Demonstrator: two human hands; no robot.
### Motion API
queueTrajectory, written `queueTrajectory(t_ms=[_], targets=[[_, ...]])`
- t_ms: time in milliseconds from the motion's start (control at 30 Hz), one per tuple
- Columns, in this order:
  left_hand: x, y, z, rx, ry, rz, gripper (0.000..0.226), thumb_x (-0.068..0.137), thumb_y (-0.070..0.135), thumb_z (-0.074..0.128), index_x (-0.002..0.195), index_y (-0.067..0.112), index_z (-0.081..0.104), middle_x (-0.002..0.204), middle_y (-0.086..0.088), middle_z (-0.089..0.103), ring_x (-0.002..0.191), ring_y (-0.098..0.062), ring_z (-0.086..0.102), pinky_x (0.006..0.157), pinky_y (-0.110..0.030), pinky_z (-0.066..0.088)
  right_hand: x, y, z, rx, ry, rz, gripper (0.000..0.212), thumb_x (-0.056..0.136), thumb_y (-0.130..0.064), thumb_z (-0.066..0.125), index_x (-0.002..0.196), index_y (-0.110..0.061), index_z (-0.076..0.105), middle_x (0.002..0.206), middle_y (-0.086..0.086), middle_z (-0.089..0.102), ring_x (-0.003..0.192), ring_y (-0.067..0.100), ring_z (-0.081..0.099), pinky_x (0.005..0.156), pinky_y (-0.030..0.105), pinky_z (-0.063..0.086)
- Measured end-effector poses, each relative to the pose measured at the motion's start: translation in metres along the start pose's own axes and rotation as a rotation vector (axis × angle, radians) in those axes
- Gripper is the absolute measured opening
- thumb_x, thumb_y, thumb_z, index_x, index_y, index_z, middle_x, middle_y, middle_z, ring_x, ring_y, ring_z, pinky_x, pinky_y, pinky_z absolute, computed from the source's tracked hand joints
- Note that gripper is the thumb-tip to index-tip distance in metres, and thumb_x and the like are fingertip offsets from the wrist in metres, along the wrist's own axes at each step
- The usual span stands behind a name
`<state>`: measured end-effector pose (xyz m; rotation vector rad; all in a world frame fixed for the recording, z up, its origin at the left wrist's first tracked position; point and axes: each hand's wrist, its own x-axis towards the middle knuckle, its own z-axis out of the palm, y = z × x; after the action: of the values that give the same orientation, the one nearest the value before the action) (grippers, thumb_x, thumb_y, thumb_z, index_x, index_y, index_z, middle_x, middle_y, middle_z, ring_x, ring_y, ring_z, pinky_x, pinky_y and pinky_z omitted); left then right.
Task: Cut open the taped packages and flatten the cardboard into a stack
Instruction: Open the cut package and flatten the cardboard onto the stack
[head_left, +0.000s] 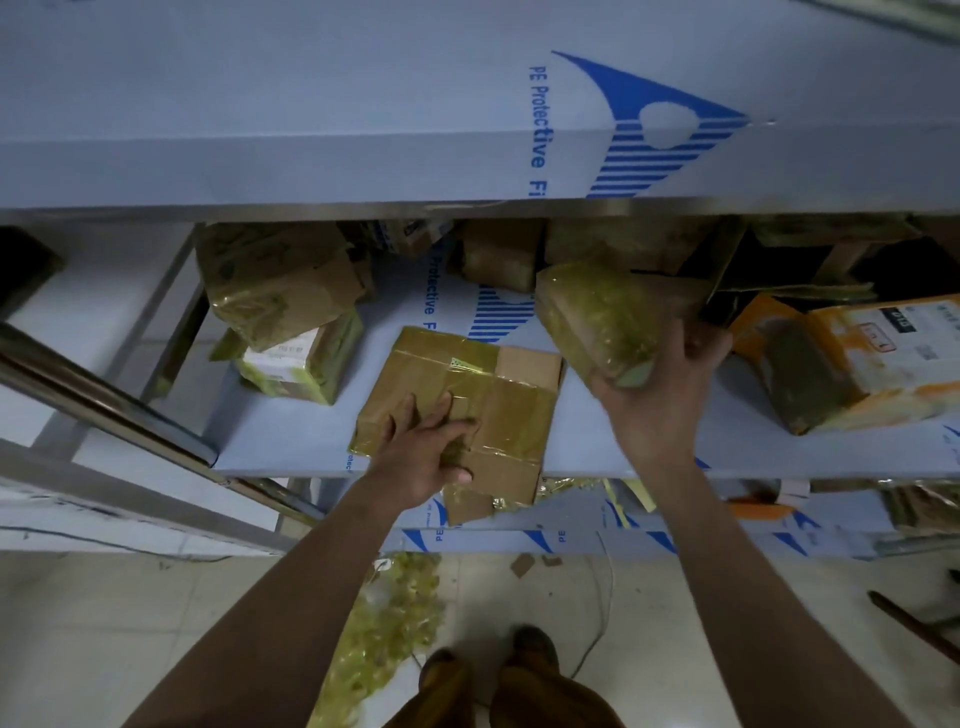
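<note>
Under the left hand (434, 449) lies flattened cardboard (462, 410); right hand (660, 395) grips a package (597, 317).

The middle shelf (291, 447) leaves bare film between the left stack of taped boxes (283, 312) and the flat package (462, 410), and again right of that package up to the orange parcel (841, 358). The upper shelf (363, 130) overhangs from above, and more boxes (498, 254) crowd the back. A steel rail (104, 405) slants across the left approach.
</note>
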<state>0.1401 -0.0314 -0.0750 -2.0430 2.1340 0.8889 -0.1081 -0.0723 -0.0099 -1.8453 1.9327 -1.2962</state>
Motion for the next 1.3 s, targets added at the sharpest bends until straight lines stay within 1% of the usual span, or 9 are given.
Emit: queueTrajectory(t_ms=[100,267,367,567,700,800,933,1100,1300], targets=[[0.0,0.0,0.0,-0.038,0.025,-0.004,0.072,0.082,0.041,0.073,0.143,0.051,0.036,0.163,0.016,-0.002,0.149,-0.03,-0.018,0.119,-0.054,-0.007,-0.038,-0.012,0.002,0.105,-0.095,-0.03,0.076,0.061,-0.024,0.089,0.13,-0.02,0.057,0.119,0.015,0.037,0.1,0.006,0.033,0.08,-0.003,0.033],[-0.005,0.002,-0.018,-0.431,0.041,-0.081,0.058,0.083,0.028,0.077,0.137,0.03,0.054,0.16,0.007,0.024,0.151,-0.026,0.007,0.118,-0.033,0.014,-0.077,-0.016,0.023,-0.079,-0.362,0.038,0.075,0.064,-0.041,0.088,0.131,-0.032,0.057,0.111,-0.003,0.026,0.103,0.015,0.042,0.071,0.036,0.056],[-0.017,0.015,-0.041,-0.677,0.196,-0.159,0.049,0.088,0.04,0.069,0.134,0.03,0.056,0.143,0.004,0.049,0.133,-0.02,0.045,0.102,-0.026,0.036,-0.085,-0.013,0.026,-0.121,-0.366,0.055,0.08,0.063,-0.053,0.086,0.133,-0.031,0.053,0.109,-0.003,0.023,0.105,0.021,0.044,0.067,0.037,0.057],[-0.032,0.07,-0.051,-0.97,0.122,-0.15,0.077,0.09,0.03,0.069,0.152,0.039,0.024,0.13,0.009,0.052,0.116,-0.008,0.047,0.097,-0.028,0.039,-0.085,-0.014,0.026,-0.049,-0.46,0.023,0.083,0.068,-0.061,0.077,0.139,-0.028,0.051,0.11,-0.003,0.026,0.105,0.018,0.045,0.077,0.032,0.054],[-0.028,0.073,-0.045,-1.016,0.122,-0.236,0.085,0.089,0.014,0.07,0.15,0.047,0.02,0.125,0.005,0.063,0.117,-0.02,0.058,0.106,-0.045,0.043,-0.067,0.016,0.012,0.274,-0.337,0.069,0.035,0.095,-0.036,0.061,0.123,-0.016,0.065,0.112,0.01,0.049,0.083,0.007,0.057,0.079,0.03,0.056],[-0.024,0.073,-0.044,-1.02,0.136,-0.278,0.086,0.087,0.012,0.072,0.15,0.046,0.024,0.126,0.001,0.066,0.119,-0.021,0.058,0.107,-0.046,0.043,-0.038,0.059,0.009,-0.035,-0.314,0.154,0.039,0.094,0.001,0.05,0.13,-0.011,0.061,0.12,0.019,0.05,0.09,0.022,0.056,0.087,0.035,0.048],[-0.023,0.076,-0.045,-1.045,0.143,-0.281,0.085,0.087,0.008,0.071,0.15,0.042,0.026,0.115,-0.002,0.069,0.098,-0.018,0.067,0.085,-0.031,0.055,-0.014,0.088,0.014,-0.616,-0.633,0.117,0.06,0.094,-0.001,0.045,0.147,-0.027,0.042,0.135,0.017,0.039,0.122,0.034,0.042,0.094,0.04,0.045],[-0.024,0.074,-0.045,-1.013,0.127,-0.311,0.086,0.088,0.012,0.072,0.15,0.046,0.023,0.084,-0.002,0.071,0.047,-0.012,0.055,0.046,-0.025,0.045,-0.001,0.079,0.013,-0.841,-0.572,-0.243,0.018,0.065,-0.003,0.076,0.082,-0.009,0.073,0.082,0.01,0.064,0.083,0.029,0.063,0.059,0.035,0.054],[-0.021,0.074,-0.044,-1.064,0.133,-0.348,0.085,0.087,0.009,0.072,0.149,0.048,0.027,0.098,-0.002,0.066,0.051,-0.011,0.063,0.05,-0.023,0.056,-0.002,0.026,0.001,0.042,-0.14,0.015,0.014,0.087,-0.007,0.063,0.097,-0.01,0.053,0.08,0.004,0.057,0.065,0.018,0.05,0.057,0.028,0.035]])
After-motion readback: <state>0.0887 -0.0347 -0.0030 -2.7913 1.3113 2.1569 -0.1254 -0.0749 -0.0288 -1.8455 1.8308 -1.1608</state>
